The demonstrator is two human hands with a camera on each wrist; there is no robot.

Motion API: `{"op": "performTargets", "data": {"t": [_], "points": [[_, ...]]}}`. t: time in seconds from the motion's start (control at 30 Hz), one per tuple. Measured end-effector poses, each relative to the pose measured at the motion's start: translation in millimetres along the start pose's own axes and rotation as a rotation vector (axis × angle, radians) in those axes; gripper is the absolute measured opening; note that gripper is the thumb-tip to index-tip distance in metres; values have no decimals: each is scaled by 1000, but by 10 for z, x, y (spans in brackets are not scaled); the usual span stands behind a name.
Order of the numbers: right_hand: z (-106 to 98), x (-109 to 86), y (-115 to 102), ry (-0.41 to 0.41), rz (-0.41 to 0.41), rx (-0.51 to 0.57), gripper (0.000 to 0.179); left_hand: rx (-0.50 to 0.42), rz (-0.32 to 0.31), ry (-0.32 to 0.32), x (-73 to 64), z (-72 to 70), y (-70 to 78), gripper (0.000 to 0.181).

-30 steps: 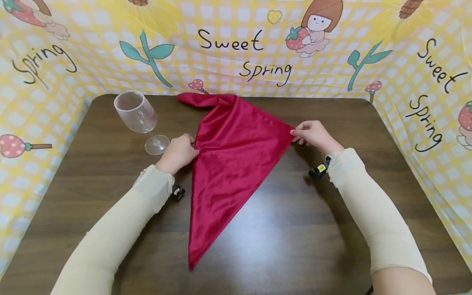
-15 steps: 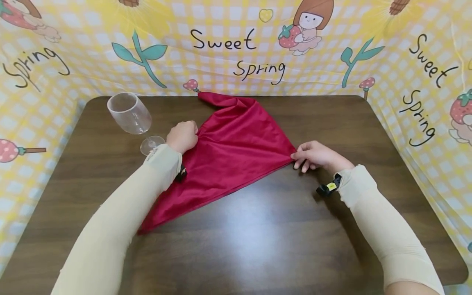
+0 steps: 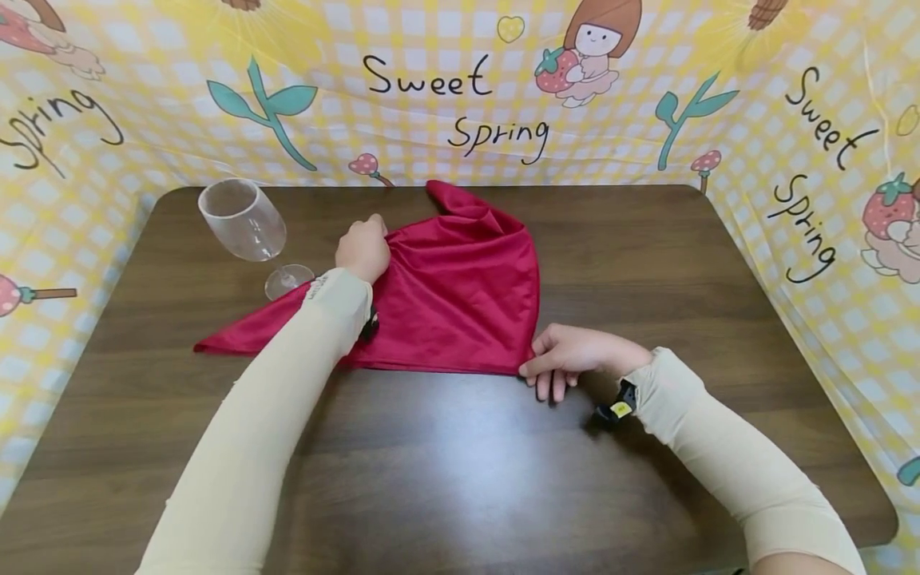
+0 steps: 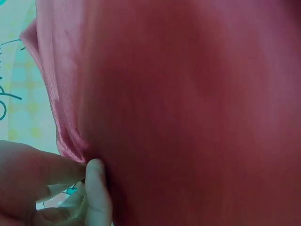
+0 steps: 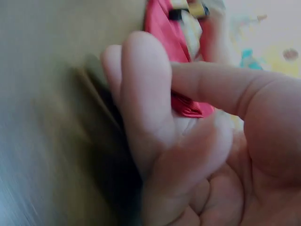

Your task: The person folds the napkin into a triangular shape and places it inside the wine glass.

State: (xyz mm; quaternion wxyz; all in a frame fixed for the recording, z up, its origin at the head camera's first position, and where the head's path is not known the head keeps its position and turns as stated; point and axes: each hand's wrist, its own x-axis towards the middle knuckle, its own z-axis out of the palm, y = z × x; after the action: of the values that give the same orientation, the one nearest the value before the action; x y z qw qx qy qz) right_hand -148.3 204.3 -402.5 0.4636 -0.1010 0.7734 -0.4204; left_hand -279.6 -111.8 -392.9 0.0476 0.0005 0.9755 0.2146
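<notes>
Red satin cloth: on the brown table
Left hand: fingers pinch the cloth's edge
Right hand: thumb and finger pinch its near right corner
Wine glass: stands left of the left hand

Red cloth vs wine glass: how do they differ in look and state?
The red cloth is opaque and creased; the wine glass is see-through. The left hand and right hand pinch the cloth; neither holds the glass, which stands on its foot. Both share the brown table.
</notes>
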Motion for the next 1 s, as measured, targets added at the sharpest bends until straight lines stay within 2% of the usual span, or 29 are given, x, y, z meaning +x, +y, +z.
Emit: {"op": "performTargets", "data": {"t": [0.13, 0.3, 0.4, 0.5, 0.57, 0.67, 0.8, 0.93, 1.0], "points": [[233, 52, -103, -30, -34, -5, 26, -28, 14, 28, 22, 34, -11, 18], [431, 101, -199, -61, -56, -28, 27, -59, 50, 29, 30, 64, -38, 16], [437, 111, -259, -55, -56, -105, 35, -82, 55, 16, 7, 54, -60, 16], [309, 87, -335, 4, -70, -206, 45, -93, 56, -11, -27, 26, -81, 19], [161, 58, -398, 68, -80, -234, 51, -89, 58, -36, -53, 4, -97, 22], [-94, 39, -484, 199, -100, -220, 53, -70, 65, -74, -89, -20, -121, 28], [-404, 126, -581, 444, -167, -198, 37, -44, 72, -111, -118, -23, -149, 33], [-669, 340, -702, 711, -285, -330, 12, -36, 72, -119, -133, -15, -155, 34], [-802, 469, -759, 792, -335, -462, 15, -37, 67, -118, -141, -12, -154, 33]]}}
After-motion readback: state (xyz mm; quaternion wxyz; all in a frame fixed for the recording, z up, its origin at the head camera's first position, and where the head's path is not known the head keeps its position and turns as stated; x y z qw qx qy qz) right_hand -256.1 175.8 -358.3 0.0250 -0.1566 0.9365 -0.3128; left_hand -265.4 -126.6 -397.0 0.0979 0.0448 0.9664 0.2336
